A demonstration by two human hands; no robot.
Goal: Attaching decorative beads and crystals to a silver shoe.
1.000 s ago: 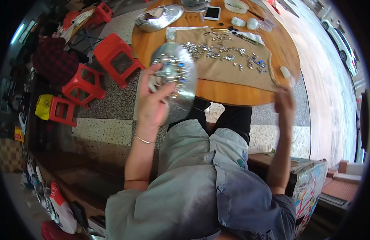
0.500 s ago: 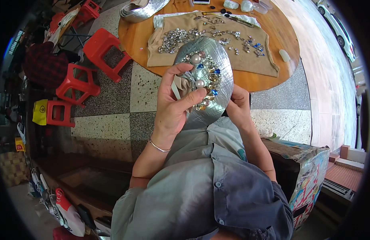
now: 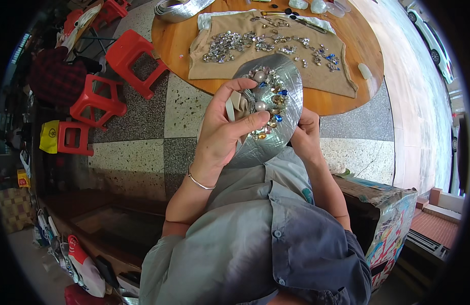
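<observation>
The left grip (image 3: 218, 126) pinches the silver oval (image 3: 288, 104), long axis forward, its right edge by the right grip (image 3: 307, 136), hold unclear.

at the centre, the oval piece (image 3: 291, 79) is silver, its stones (image 3: 278, 100) blue, amber and clear, its pearls (image 3: 260, 105) pinkish white. at the top, the cloth (image 3: 209, 70) is tan and the table (image 3: 173, 46) honey-brown. at left, the stools (image 3: 124, 52) are red, the floor (image 3: 181, 119) checkered grey and speckled cream.
</observation>
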